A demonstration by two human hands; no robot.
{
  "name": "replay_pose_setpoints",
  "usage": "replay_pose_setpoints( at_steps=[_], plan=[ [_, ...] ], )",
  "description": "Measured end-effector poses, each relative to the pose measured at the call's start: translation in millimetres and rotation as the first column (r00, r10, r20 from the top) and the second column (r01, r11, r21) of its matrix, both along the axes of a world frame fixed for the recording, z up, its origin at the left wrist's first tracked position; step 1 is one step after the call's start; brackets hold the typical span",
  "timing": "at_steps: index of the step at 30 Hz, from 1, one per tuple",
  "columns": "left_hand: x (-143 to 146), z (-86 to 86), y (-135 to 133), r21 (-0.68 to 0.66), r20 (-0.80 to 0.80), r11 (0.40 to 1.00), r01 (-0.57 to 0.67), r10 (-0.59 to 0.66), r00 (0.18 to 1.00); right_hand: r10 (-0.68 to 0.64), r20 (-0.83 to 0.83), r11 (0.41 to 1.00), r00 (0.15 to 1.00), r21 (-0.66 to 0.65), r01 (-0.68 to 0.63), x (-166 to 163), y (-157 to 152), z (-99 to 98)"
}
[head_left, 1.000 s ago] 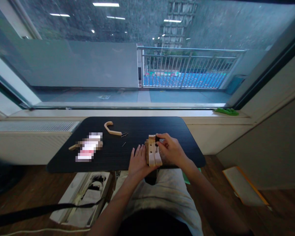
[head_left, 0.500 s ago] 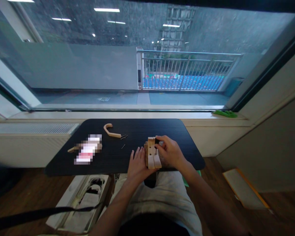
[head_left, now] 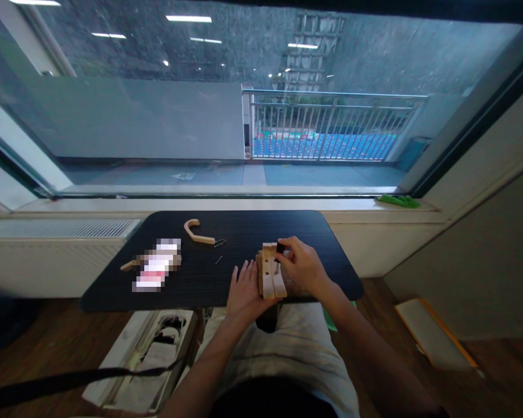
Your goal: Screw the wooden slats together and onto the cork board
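My left hand (head_left: 244, 290) lies with its fingers stretched out along the left side of a pale wooden piece (head_left: 268, 283), its thumb across the near end. Dark round holes show in the wood, which rests on other wooden parts at the near edge of the black table (head_left: 239, 226). In my right hand (head_left: 305, 264) is a small screwdriver with a black handle (head_left: 280, 247), pinched between thumb and fingers. The handle stands over the right half of the wood, its tip around a hole there; exact contact is too small to tell.
A hook-shaped wooden piece (head_left: 199, 237) lies at the table's back left, with several thin screws (head_left: 220, 242) beside it. Farther left is a pixelated item (head_left: 157, 266) over another wooden part. A window fills the far side. An open white box (head_left: 143, 360) stands below.
My right hand has shifted slightly and its fingers have turned a little around the black handle. The left hand and the wooden piece stay in place.
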State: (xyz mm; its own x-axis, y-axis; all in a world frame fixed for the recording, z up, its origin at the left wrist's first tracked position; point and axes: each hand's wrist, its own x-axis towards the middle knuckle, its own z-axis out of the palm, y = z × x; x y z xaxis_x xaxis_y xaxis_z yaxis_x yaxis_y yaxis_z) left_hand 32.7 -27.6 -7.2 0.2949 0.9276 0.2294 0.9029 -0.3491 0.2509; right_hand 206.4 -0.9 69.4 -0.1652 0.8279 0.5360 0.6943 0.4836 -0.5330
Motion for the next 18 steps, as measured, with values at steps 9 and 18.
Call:
replay_pose_setpoints(
  at_steps=[9, 18],
  plan=[
    [0.4, 7.4, -1.4, -0.004, 0.066, 1.0, -0.004, 0.004, 0.998, 0.022, -0.029, 0.989, 0.999, -0.144, -0.026, 1.1, -4.3, 5.1],
    [6.1, 3.1, -10.8, 0.043, 0.111, 0.999, -0.026, 0.021, 0.994, 0.026, -0.003, 0.987, 1.0, -0.157, -0.026, 1.7, -7.1, 5.0]
  ],
)
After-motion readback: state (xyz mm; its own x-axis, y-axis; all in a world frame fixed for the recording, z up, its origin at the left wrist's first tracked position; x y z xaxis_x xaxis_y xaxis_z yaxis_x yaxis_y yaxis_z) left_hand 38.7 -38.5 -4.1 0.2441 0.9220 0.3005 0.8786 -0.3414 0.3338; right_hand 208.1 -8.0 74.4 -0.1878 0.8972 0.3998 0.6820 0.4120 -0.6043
